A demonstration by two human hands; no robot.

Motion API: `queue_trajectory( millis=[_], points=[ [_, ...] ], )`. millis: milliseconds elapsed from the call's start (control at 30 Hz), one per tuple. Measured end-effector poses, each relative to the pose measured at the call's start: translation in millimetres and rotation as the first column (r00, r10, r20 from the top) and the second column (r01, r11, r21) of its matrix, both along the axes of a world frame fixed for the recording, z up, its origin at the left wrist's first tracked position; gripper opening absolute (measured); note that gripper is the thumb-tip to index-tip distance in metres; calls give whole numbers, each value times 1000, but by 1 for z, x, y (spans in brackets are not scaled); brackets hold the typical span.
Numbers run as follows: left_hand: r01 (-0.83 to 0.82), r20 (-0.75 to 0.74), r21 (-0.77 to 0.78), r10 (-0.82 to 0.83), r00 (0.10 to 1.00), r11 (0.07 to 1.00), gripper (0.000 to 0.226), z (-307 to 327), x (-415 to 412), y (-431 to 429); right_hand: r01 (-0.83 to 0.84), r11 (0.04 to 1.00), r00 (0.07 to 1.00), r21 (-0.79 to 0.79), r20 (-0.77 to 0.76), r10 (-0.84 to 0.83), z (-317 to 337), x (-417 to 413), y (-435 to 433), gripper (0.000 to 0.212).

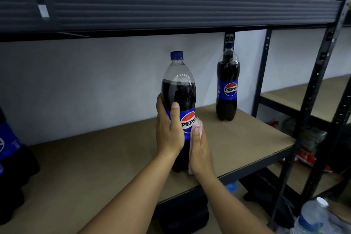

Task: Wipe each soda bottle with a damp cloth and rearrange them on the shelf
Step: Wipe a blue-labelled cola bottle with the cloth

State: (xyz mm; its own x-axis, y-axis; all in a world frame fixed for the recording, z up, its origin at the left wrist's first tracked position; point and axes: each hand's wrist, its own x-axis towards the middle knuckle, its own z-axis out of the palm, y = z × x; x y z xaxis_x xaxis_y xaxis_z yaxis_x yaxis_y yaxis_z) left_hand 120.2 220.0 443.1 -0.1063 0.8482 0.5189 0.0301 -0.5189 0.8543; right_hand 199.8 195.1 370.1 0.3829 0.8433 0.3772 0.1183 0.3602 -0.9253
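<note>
A large Pepsi bottle [179, 89] with a blue cap stands near the front edge of the brown shelf board [106, 157]. My left hand [169, 129] grips it round the label, thumb across the front. My right hand [200, 152] presses a pale pink cloth [197, 125] flat against the bottle's right side, fingers straight. A second, smaller Pepsi bottle [227, 85] stands upright at the back right of the same shelf. Part of a third Pepsi bottle [11, 157] shows at the far left edge.
The upper shelf beam [171, 11] runs overhead. Black uprights [311, 112] stand at the right, with another shelf [303, 99] beyond. A clear water bottle [313, 218] is at the bottom right. Red packages [307, 157] lie low behind the uprights.
</note>
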Motion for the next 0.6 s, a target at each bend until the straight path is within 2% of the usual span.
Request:
queue_trajectory(
  millis=[167, 300, 467, 500, 600],
  points=[
    [110, -52, 82, -106, 993, 991, 87, 5, -16, 11, 29, 999, 999, -20, -12, -29, -2, 4, 2, 62],
    [158, 6, 104, -160, 987, 982, 81, 2, -14, 19, 16, 1000, 999, -25, -37, -17, -3, 2, 1, 64],
    [130, 23, 143, -134, 991, 981, 97, 0, -10, 19, 42, 996, 999, 84, -31, -40, 1, 0, -5, 79],
    [120, 26, 150, -126, 992, 981, 97, 0, -10, 20, 49, 993, 999, 108, -27, -46, 2, -1, -7, 78],
    [110, 1, 182, -112, 994, 977, 68, -2, -8, 19, 74, 984, 997, 163, 9, -77, 18, -6, -11, 77]
  ],
)
